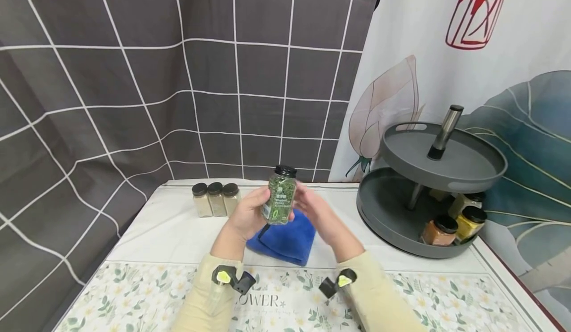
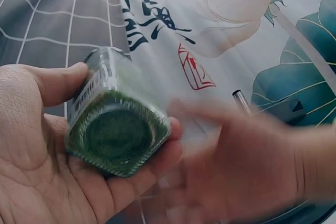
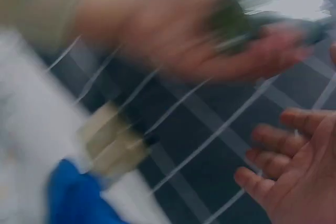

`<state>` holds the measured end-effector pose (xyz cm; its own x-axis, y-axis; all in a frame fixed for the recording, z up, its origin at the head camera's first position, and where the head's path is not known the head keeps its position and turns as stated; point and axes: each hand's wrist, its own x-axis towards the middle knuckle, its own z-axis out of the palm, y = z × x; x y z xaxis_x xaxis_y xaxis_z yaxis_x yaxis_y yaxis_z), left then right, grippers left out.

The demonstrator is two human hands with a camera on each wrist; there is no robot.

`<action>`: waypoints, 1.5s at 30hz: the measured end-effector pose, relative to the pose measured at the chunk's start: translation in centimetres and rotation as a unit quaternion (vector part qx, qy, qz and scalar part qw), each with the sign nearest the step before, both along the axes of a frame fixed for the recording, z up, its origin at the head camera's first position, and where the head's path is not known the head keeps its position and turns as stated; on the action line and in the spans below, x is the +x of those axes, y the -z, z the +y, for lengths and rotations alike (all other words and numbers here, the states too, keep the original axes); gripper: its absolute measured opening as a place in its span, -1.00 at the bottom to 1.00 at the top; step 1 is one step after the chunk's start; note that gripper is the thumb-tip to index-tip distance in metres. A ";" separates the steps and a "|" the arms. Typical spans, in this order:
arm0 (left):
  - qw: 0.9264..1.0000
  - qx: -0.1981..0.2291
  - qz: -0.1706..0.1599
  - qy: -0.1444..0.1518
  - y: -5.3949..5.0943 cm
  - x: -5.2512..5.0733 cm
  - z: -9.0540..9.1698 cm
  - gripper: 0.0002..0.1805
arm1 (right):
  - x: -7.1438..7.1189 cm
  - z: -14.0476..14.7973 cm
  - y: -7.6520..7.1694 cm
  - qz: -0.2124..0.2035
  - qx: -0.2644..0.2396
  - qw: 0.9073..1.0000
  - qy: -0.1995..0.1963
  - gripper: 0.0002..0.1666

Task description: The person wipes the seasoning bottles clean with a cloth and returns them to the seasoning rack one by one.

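Green-filled, the jar (image 1: 281,198) on my feed sits gripped in the left hand (image 1: 250,210), above the tabletop (image 1: 171,240), its long axis near upright, black lid (image 1: 285,171) tipped slightly rightward. Just to its right, the right hand (image 1: 315,212), loosely extended, holds nothing.

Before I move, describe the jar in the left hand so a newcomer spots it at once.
Find the white table by the grid curtain, then its blue cloth. In the head view, the left hand holds the jar over that cloth's upper edge. Green flakes set it apart from the three pale jars and the rack's orange jar and yellow jar.
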<state>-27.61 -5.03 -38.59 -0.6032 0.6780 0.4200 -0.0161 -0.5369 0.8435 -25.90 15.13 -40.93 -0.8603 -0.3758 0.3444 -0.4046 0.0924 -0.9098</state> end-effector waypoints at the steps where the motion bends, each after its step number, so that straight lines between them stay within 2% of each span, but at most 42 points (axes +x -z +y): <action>1: 1.000 -0.011 0.002 0.002 0.1 0.0 0.0 -0.65 | 0.2 0.7 -0.8 0.007 -0.058 0.998 -0.013 -0.17; 3: 0.999 -0.032 0.007 0.006 0.3 0.0 0.2 -0.65 | 0.6 1.8 -2.0 0.031 -0.136 0.988 -0.060 -0.10; 5: 0.998 -0.054 0.016 0.016 0.5 0.0 0.3 -0.63 | 1.1 2.4 -2.7 0.051 -0.149 0.984 -0.084 -0.10; 8: 0.994 -0.084 0.033 0.055 0.8 -0.1 0.5 -0.63 | 1.9 2.6 -3.1 0.067 -0.128 0.985 -0.096 -0.11; 10: 0.991 -0.103 0.041 0.080 0.9 -0.1 0.7 -0.62 | 2.4 2.7 -3.2 0.078 -0.099 0.989 -0.082 -0.16; 12: 0.986 -0.129 0.048 0.090 0.9 -0.1 0.8 -0.58 | 3.0 2.9 -3.3 0.093 -0.071 0.992 -0.056 -0.22; 13: 0.984 -0.148 0.052 0.082 0.8 -0.1 0.8 -0.53 | 3.2 3.1 -3.2 0.100 -0.060 0.992 -0.042 -0.27; 14: 0.981 -0.174 0.059 0.059 0.7 -0.1 0.8 -0.50 | 3.4 3.4 -3.2 0.107 -0.056 0.992 -0.029 -0.31; 16: 0.971 -0.226 0.083 -0.002 0.3 0.1 0.8 -0.43 | 3.7 4.2 -3.2 0.128 -0.044 0.991 0.013 -0.37; 18: 0.953 -0.271 0.111 -0.074 0.0 0.1 0.4 -0.41 | 4.1 5.6 -3.2 0.155 -0.023 0.985 0.074 -0.37; 19: 0.944 -0.287 0.120 -0.112 -0.1 0.1 0.1 -0.43 | 4.3 6.5 -3.2 0.174 0.002 0.978 0.114 -0.35; 21: 0.930 -0.287 0.139 -0.183 0.1 0.0 -0.8 -0.53 | 4.6 8.6 -3.3 0.207 0.078 0.954 0.200 -0.31; 24: 0.910 -0.234 0.171 -0.296 0.9 -0.1 -2.7 -0.70 | 5.1 12.1 -3.0 0.221 0.211 0.905 0.295 -0.29; 25: 0.898 -0.209 0.184 -0.341 1.3 -0.1 -3.5 -0.75 | 5.3 13.2 -2.9 0.216 0.249 0.891 0.312 -0.29; 27: 0.861 -0.161 0.208 -0.435 2.0 0.0 -5.1 -0.82 | 5.8 15.3 -2.4 0.189 0.304 0.873 0.330 -0.30; 28: 0.841 -0.127 0.218 -0.479 2.5 0.0 -5.9 -0.82 | 6.0 16.2 -2.2 0.171 0.327 0.865 0.339 -0.30; 30: 0.791 -0.075 0.233 -0.560 3.5 -0.2 -7.5 -0.81 | 6.3 17.6 -1.6 0.133 0.362 0.853 0.352 -0.28; 31: 0.763 -0.067 0.236 -0.597 4.2 -0.2 -8.4 -0.80 | 6.4 18.1 -1.3 0.118 0.374 0.848 0.358 -0.26; 33: 0.713 -0.065 0.231 -0.659 5.5 -0.5 -10.0 -0.78 | 6.4 18.8 -0.8 0.086 0.388 0.840 0.369 -0.24; 34: 0.692 -0.066 0.222 -0.684 5.8 -0.3 -10.6 -0.78 | 6.4 19.1 -0.6 0.073 0.392 0.837 0.375 -0.23; 36: 0.654 -0.093 0.200 -0.724 6.8 -0.4 -11.8 -0.81 | 6.3 19.5 -0.2 0.051 0.394 0.835 0.380 -0.20; 37: 0.638 -0.111 0.185 -0.739 7.2 -0.5 -12.4 -0.81 | 6.1 19.5 -0.1 0.039 0.394 0.835 0.383 -0.19; 38: 0.627 -0.120 0.166 -0.751 7.6 -0.6 -12.9 -0.82 | 6.0 19.6 0.0 0.022 0.395 0.834 0.385 -0.17; 39: 0.620 -0.127 0.147 -0.760 8.0 -0.7 -13.3 -0.84 | 5.9 19.7 0.2 0.006 0.395 0.834 0.385 -0.15; 41: 0.611 -0.145 0.112 -0.770 9.0 -1.3 -14.2 -0.85 | 5.6 19.7 0.5 -0.018 0.400 0.832 0.384 -0.12; 42: 0.609 -0.155 0.095 -0.772 9.5 -1.5 -14.6 -0.86 | 5.5 19.6 0.6 -0.028 0.404 0.831 0.382 -0.11; 45: 0.619 -0.165 0.053 -0.766 10.3 -1.8 -15.2 -0.84 | 5.3 19.5 0.9 -0.030 0.413 0.830 0.374 -0.12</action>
